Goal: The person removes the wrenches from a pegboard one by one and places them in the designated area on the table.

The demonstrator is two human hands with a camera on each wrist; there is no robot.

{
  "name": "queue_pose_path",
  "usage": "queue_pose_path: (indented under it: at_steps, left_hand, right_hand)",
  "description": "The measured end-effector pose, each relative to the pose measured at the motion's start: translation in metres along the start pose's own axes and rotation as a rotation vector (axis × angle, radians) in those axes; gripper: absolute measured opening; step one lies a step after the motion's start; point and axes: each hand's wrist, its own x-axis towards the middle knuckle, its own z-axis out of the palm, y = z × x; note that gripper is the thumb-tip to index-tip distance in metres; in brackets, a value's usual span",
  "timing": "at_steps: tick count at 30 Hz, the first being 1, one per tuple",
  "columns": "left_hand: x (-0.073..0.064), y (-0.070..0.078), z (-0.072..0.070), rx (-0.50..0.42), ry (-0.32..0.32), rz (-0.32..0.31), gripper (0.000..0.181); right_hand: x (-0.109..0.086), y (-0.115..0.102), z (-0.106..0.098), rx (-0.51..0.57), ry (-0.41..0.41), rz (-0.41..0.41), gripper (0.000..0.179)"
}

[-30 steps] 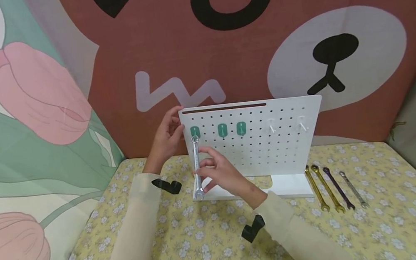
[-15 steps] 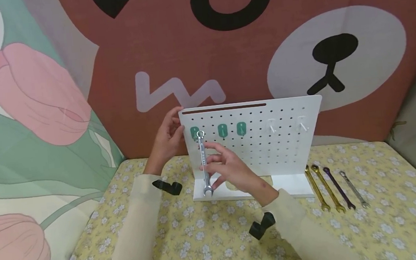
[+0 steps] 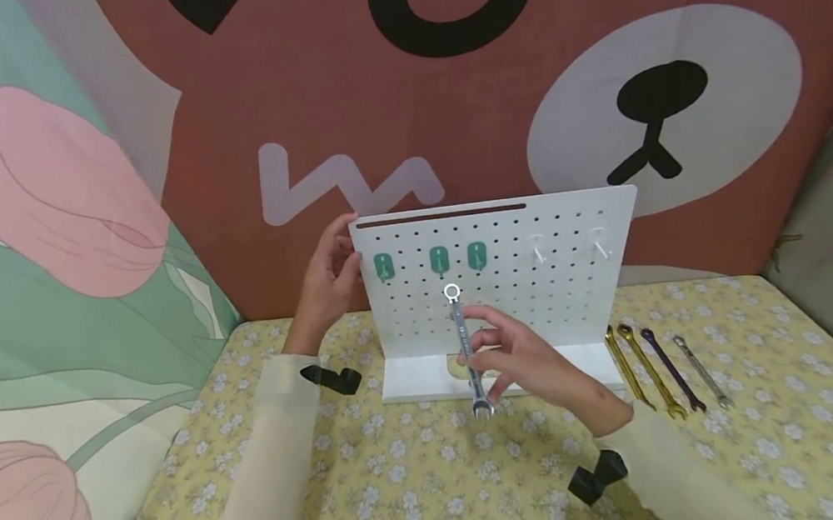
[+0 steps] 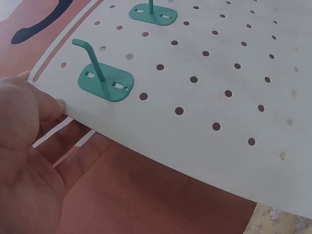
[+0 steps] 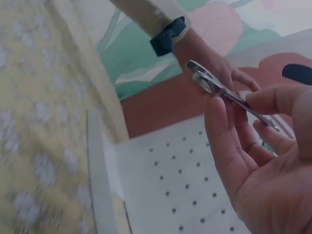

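Note:
My right hand (image 3: 527,358) pinches a silver combination wrench (image 3: 465,343) by its shaft, ring end up and open end down, in front of the white pegboard (image 3: 570,295). In the right wrist view the thumb and fingertips close on the wrench (image 5: 229,92). My left hand (image 3: 324,281) grips the board's upper left edge; the left wrist view has the thumb at the edge and the other fingers behind. Closest to that hand is a bare green hook (image 4: 105,82). Two more green hooks, the middle one (image 3: 439,260) and its right neighbour (image 3: 477,256), hang bare too.
White hooks (image 3: 599,244) stick out at the board's right. Beside the base lie gold wrenches (image 3: 651,371), a purple wrench (image 3: 672,369) and a smaller silver wrench (image 3: 702,371) on the flowered tablecloth (image 3: 407,478). A printed backdrop (image 3: 293,71) hangs behind.
My right hand has drawn the wrench away from the leftmost green hook, moving right and toward me. The left hand keeps its grip on the board, and the head view has shifted slightly.

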Motion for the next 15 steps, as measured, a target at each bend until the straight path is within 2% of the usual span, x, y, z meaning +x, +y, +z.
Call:
queue_pose_path:
  at_steps: [8,15]
  left_hand:
    - [0.000,-0.001,-0.003,-0.010,-0.016,0.012,0.050]
    - [-0.001,-0.002,-0.002,-0.004,-0.007,-0.005,0.051]
  right_hand:
    - [-0.044,0.013,-0.041,-0.098,0.001,0.065,0.062]
    - [-0.084,0.010,-0.088,-0.168,0.098,0.091,0.060]
